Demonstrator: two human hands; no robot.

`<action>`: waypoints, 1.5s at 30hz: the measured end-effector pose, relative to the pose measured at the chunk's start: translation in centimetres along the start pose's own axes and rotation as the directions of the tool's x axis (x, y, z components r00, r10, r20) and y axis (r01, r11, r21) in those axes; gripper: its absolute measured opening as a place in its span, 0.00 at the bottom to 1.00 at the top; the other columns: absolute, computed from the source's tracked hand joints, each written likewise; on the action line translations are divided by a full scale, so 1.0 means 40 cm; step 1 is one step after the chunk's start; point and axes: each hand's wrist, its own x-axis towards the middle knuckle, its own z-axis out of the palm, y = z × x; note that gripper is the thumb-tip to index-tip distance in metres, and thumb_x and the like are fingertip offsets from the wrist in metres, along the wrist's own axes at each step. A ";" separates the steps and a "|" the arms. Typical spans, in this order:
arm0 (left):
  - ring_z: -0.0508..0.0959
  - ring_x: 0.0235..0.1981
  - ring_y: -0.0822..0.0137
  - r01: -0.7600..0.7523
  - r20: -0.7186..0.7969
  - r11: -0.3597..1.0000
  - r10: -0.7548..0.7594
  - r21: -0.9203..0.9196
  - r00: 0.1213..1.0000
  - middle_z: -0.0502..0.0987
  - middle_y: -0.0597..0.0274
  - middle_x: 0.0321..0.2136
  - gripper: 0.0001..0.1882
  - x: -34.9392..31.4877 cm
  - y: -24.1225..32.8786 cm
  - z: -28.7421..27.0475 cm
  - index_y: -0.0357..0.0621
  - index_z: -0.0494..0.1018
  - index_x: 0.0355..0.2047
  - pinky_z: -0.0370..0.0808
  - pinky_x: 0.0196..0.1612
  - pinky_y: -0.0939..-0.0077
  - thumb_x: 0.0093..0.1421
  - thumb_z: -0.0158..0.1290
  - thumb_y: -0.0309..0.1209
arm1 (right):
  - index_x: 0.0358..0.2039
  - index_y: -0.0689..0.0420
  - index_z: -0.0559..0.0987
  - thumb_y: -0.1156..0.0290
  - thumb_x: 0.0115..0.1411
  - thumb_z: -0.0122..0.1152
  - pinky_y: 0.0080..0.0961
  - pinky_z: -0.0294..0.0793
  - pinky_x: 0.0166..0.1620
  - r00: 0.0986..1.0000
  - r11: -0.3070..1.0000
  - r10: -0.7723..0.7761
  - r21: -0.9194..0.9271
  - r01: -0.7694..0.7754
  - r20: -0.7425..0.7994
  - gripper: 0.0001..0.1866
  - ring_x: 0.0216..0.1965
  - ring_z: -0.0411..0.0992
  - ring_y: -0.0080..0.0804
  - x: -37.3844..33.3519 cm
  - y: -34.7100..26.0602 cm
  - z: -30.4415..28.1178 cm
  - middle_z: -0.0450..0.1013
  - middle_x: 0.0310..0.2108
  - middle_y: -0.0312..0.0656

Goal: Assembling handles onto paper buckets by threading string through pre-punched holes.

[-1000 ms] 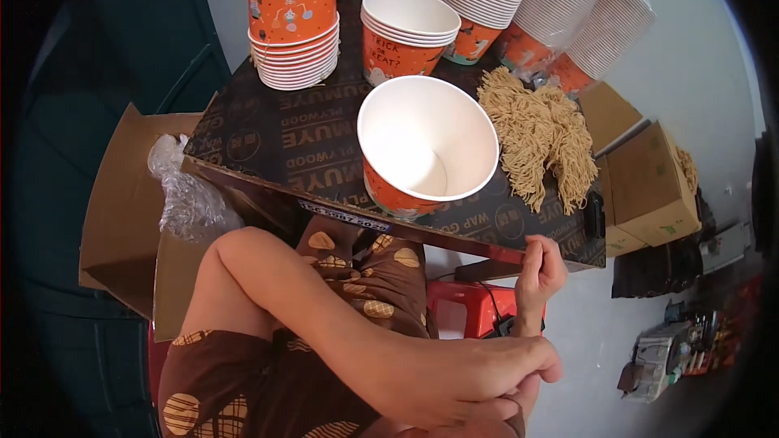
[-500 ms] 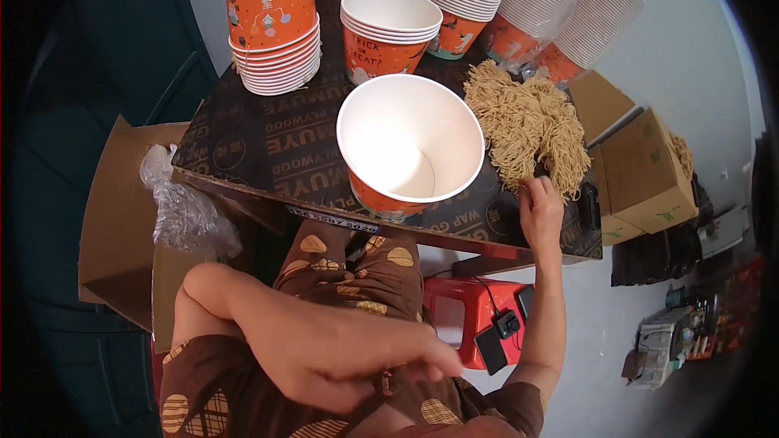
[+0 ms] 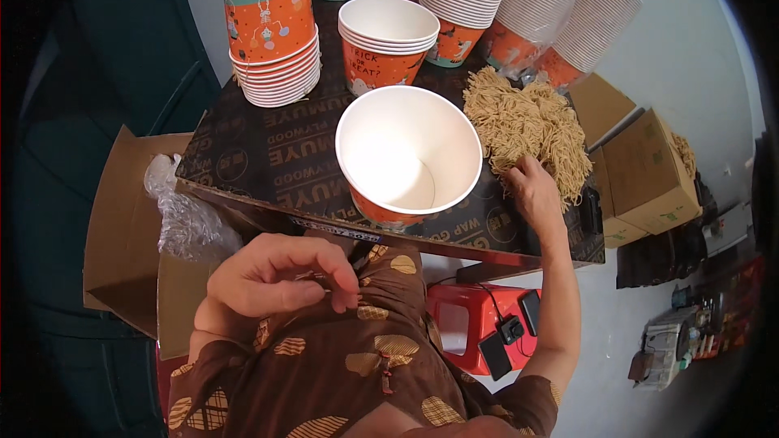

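A large open paper bucket [image 3: 375, 207], orange outside and white inside, stands near the table's front edge, its mouth tilted toward me. At its right lies a heap of tan strings [image 3: 531, 122]. My right hand [image 3: 534, 195] reaches into the heap's near edge, fingers curled down and pressed together on some strings; the fingertips are partly hidden. Over my lap, in front of the table edge, my left hand [image 3: 280, 276] hovers with loosely bent fingers, thumb apart. Nothing shows in it.
The dark plywood table [image 3: 243, 142] carries an upside-down bucket stack [image 3: 272, 32], a short upright stack [image 3: 381, 65] and several tall stacks behind. Cardboard boxes flank it, the left box [image 3: 122, 219] with clear plastic [image 3: 191, 223]. A red stool [image 3: 462, 316] holds small devices.
My left hand has drawn back left from across my lap, and its fingers have parted. My right hand has moved slightly up and left, deeper onto the string heap.
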 end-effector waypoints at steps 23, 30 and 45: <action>0.63 0.60 0.44 -0.122 0.167 -0.114 0.646 0.986 0.745 0.72 0.55 0.52 0.23 0.161 -0.074 -0.044 0.44 0.74 0.43 0.59 0.61 0.43 0.44 0.59 0.17 | 0.32 0.58 0.77 0.83 0.49 0.59 0.37 0.68 0.39 0.959 0.992 0.096 0.104 -0.070 -0.266 0.09 0.38 0.67 0.44 -0.049 -0.020 -0.002 0.69 0.34 0.43; 0.63 0.61 0.45 -0.124 0.147 -0.082 0.658 0.989 0.739 0.73 0.55 0.50 0.23 0.168 -0.076 -0.049 0.44 0.74 0.42 0.62 0.60 0.50 0.43 0.60 0.16 | 0.31 0.58 0.77 0.80 0.48 0.57 0.37 0.70 0.41 0.997 0.999 -0.024 0.038 0.027 -0.078 0.08 0.39 0.68 0.44 -0.011 0.012 0.010 0.68 0.34 0.43; 0.66 0.59 0.46 -0.108 0.121 -0.064 0.711 0.992 0.692 0.74 0.55 0.48 0.18 0.186 -0.088 -0.058 0.43 0.72 0.36 0.64 0.58 0.53 0.44 0.62 0.17 | 0.25 0.59 0.75 0.82 0.43 0.56 0.38 0.68 0.42 0.982 0.973 -0.042 0.217 0.082 -0.182 0.07 0.39 0.68 0.46 -0.001 -0.100 0.006 0.69 0.34 0.45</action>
